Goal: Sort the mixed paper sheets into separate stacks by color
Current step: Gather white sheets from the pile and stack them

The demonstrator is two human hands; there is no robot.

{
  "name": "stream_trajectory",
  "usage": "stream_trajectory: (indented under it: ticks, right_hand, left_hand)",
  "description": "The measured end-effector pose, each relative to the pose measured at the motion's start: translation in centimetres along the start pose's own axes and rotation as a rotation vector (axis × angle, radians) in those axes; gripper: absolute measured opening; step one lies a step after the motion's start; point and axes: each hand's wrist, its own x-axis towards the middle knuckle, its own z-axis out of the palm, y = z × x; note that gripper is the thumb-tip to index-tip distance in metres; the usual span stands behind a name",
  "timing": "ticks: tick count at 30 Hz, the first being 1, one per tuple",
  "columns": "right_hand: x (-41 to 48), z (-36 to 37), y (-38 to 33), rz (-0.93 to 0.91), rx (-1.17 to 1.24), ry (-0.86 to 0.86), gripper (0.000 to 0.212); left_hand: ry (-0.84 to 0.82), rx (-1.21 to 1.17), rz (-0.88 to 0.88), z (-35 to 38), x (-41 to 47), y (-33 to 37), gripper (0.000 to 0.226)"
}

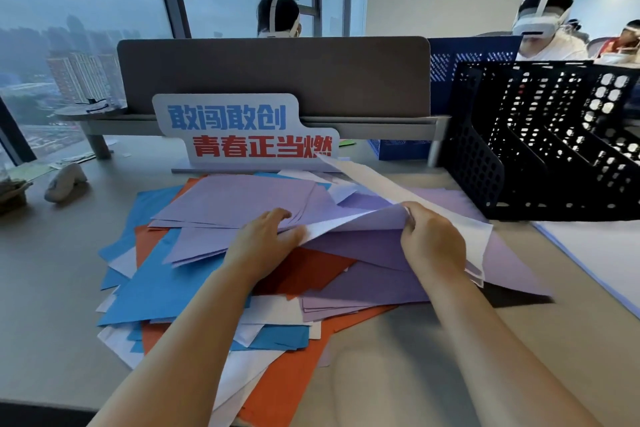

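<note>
The grey table (52,288) in front of me carries a loose, overlapping heap of paper sheets (166,291) in purple, blue, orange and white, spread across its middle and reaching its near edge. Behind the heap stands a white sign (242,135) with blue and red characters, against a grey divider (277,73). To my right a black perforated file rack (540,149) sits near the heap, with a flat white sheet (595,253) edged in blue in front of it. Far left lies a small white object (65,182) I cannot identify.
</note>
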Motion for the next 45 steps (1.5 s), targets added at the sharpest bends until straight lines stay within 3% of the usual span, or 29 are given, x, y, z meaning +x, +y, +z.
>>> stream_trajectory:
  ticks: [4,6,10,14,20,25,27,29,32,36,42,45]
  right_hand:
    - [0.4,-1.5,0.0,0.057,0.098,0.031,0.027]
    - [0.3,-2.1,0.3,0.050,0.094,0.008,0.028]
    - [-0.5,-2.9,1.5,0.074,0.037,-0.071,0.026]
    - [-1.3,-3.7,2.6,0.029,0.030,-0.175,0.029]
    - [-2.5,-4.9,4.5,-0.012,0.003,-0.410,0.038]
    - [-4.1,-6.0,5.4,0.023,0.004,-0.683,0.022]
    - [-4.6,-6.4,5.5,0.006,0.053,-0.709,0.044]
    - [-4.8,-7.3,5.0,0.016,0.228,-0.599,0.044]
    - [-4.2,-9.2,4.0,0.087,0.513,-0.460,0.018]
    - [-2.7,-10.4,4.2,0.044,0.462,-0.279,0.023]
    - [-2.6,-10.4,4.8,-0.045,0.448,0.243,0.032]
    - [-2.6,-10.5,4.8,-0.047,0.508,0.338,0.027]
  left_hand:
    - [-0.042,0.083,0.308,-0.7,-1.0,1.4,0.096]
    - [-0.080,0.115,0.432,-0.9,-1.2,2.0,0.100]
    - [-0.126,0.216,0.502,-0.2,-1.3,3.1,0.075]
    - [0.106,0.210,0.420,-0.6,-1.6,4.0,0.037]
    - [0.401,0.095,0.396,-1.3,-2.0,6.7,0.033]
    - [0.585,0.057,0.559,-2.8,-2.6,10.2,0.019]
    - [0.653,0.058,0.598,-3.6,-2.8,11.9,0.015]
    - [0.685,0.057,0.642,-4.3,-3.1,13.6,0.024]
    - [0.750,0.072,0.736,-4.9,-2.8,15.5,0.013]
    - [0.808,0.061,0.818,-4.9,-2.2,17.2,0.021]
    - [0.806,-0.043,0.975,-4.4,-1.6,18.1,0.032]
    - [0.872,-0.053,1.035,-4.1,-1.5,18.4,0.031]
